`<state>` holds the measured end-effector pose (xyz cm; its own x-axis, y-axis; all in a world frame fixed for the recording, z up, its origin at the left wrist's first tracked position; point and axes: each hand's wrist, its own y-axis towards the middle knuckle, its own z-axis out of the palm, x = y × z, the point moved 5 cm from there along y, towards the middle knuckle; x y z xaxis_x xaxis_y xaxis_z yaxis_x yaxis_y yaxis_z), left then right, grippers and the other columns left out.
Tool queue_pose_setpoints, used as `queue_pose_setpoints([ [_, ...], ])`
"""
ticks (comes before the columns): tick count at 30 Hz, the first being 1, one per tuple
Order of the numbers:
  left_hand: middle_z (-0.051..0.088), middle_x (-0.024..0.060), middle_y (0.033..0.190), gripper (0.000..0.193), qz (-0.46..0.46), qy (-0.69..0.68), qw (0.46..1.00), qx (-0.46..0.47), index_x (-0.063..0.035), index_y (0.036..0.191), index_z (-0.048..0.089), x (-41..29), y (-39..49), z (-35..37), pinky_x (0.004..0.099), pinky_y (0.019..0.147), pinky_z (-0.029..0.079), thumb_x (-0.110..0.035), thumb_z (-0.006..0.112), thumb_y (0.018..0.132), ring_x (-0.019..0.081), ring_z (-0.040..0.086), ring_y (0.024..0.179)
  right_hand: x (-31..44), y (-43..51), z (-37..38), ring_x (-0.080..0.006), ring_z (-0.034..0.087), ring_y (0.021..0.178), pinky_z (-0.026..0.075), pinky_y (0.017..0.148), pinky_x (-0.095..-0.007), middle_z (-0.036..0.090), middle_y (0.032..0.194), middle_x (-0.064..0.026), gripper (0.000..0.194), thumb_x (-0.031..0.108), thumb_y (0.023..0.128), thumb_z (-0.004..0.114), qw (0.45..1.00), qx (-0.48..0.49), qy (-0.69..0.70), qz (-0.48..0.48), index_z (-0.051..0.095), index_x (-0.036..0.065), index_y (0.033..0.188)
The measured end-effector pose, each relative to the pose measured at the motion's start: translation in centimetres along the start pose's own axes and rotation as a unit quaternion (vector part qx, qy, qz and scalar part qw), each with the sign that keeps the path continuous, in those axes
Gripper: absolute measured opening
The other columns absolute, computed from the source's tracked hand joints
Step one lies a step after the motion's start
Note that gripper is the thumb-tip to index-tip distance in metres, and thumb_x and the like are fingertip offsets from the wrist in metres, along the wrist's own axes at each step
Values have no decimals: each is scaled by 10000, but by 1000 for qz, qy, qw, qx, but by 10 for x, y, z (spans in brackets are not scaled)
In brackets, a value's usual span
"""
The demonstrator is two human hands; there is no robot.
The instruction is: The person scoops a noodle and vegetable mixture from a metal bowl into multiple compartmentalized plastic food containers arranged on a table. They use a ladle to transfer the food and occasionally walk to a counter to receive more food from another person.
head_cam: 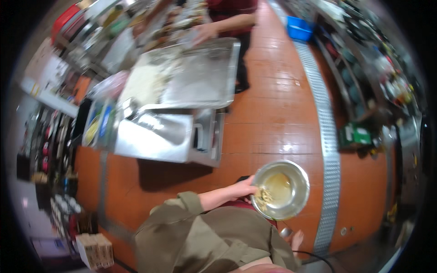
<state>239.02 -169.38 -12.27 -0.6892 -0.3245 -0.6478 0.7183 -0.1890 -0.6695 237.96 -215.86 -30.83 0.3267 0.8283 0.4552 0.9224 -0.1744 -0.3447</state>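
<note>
My left hand (244, 189) grips the near-left rim of a round stainless steel bowl (302, 191) in front of my waist. A pale yellowish liquid (278, 186) lies in the bowl, and a clump of light chopped food (264, 198) clings inside near my thumb. Low on the other side of my body is my right hand (297, 240), small in view and partly hidden by my sleeve. Beside it shows a small rounded shiny metal piece (286, 232); whether my fingers hold it is unclear.
Ahead stands a steel worktable (153, 136) with a large metal tray (205, 78), part covered in white powder. A co-worker's hand (206, 32) reaches over its far edge. A drain grate (329, 153) crosses the tiled floor (273, 129). Shelving (341, 75) and a blue bin (298, 29) line the right.
</note>
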Motion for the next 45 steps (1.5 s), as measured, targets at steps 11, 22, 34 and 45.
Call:
queue_pose_setpoints([
  [11, 621, 94, 928, 799, 46, 10, 999, 5, -162, 1529, 105, -201, 226, 26, 212, 433, 434, -92, 532, 858, 93, 531, 484, 119, 364, -115, -314, 638, 913, 481, 824, -389, 677, 943, -164, 331, 318, 964, 463, 973, -115, 181, 81, 658, 58, 1026],
  [22, 612, 149, 938, 769, 41, -22, 998, -53, -165, 1480, 32, -406, 387, -36, 245, 464, 484, -76, 492, 871, 150, 610, 540, 110, 458, -68, -287, 535, 585, 402, 461, -445, 537, 698, -147, 229, 236, 895, 496, 903, 60, 244, 348, 590, 27, 888],
  [34, 574, 179, 1151, 685, 125, -148, 972, -131, -200, 1428, 130, -644, 609, -102, 279, 578, 544, -18, 477, 866, 206, 666, 757, 561, 969, -111, -382, 617, 846, 480, 769, -474, 630, 842, -206, 327, 288, 967, 468, 976, -30, -57, -210, 645, 35, 859],
  [45, 602, 168, 983, 678, 171, -171, 964, -108, -163, 1426, 211, -918, 817, -189, 275, 494, 491, 36, 415, 811, 193, 586, 589, 988, 1145, -358, -249, 641, 1017, 516, 884, -347, 605, 1158, -175, 295, 275, 1044, 437, 807, -50, 520, -274, 582, 27, 976],
])
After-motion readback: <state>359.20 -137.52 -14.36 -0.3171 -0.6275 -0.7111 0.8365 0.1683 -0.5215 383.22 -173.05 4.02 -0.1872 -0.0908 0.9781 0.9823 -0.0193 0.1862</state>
